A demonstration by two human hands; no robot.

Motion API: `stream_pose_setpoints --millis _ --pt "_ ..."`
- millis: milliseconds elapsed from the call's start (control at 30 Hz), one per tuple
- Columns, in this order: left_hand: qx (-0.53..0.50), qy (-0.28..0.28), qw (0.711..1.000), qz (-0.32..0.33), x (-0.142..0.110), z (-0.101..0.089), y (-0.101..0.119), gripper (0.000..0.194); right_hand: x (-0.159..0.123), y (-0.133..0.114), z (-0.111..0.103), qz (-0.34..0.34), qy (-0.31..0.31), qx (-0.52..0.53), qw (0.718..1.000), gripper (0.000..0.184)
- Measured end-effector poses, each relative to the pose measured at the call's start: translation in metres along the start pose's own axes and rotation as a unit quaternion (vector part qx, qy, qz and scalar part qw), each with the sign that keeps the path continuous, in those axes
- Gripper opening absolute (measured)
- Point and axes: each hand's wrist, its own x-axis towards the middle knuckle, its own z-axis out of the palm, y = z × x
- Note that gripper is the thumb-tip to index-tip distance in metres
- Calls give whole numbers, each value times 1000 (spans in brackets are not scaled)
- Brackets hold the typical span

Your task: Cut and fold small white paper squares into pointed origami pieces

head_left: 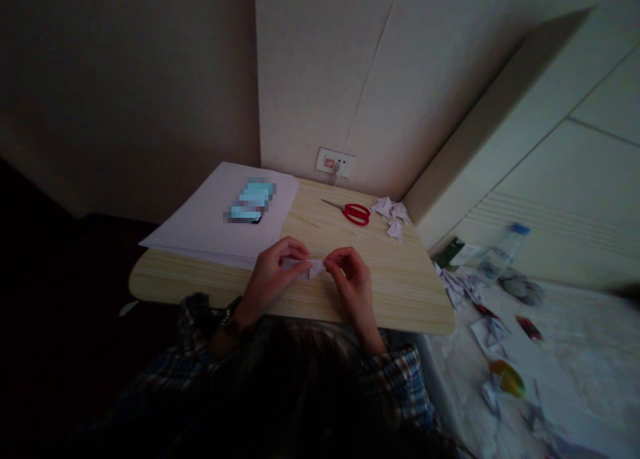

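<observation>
Between my hands, just above the near part of the wooden table, is a small piece of folded white paper. My left hand pinches its left side, thumb in front and fingers behind. With thumb and fingertips, my right hand grips the paper's right end. The fingers cover part of the folds. Beyond the hands lie red-handled scissors, blades pointing left. Several folded paper pieces sit at the table's back right corner.
Large white sheets cover the table's left, with a phone on top. A wall socket with a plugged-in cable is behind. On the right, a white surface holds a bottle, paper scraps and a yellow-green object.
</observation>
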Motion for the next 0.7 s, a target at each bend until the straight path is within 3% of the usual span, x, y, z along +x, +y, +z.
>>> stream_pose_setpoints --millis 233,400,700 --pt "-4 4 1000 -1 -3 0 5 17 0 2 0 19 6 8 1000 21" --pt "-12 2 1000 1 -3 1 6 19 1 2 3 39 -33 -2 999 12" --pt "-19 -11 1000 -6 -3 0 3 19 -1 15 -5 58 -78 -54 994 19"
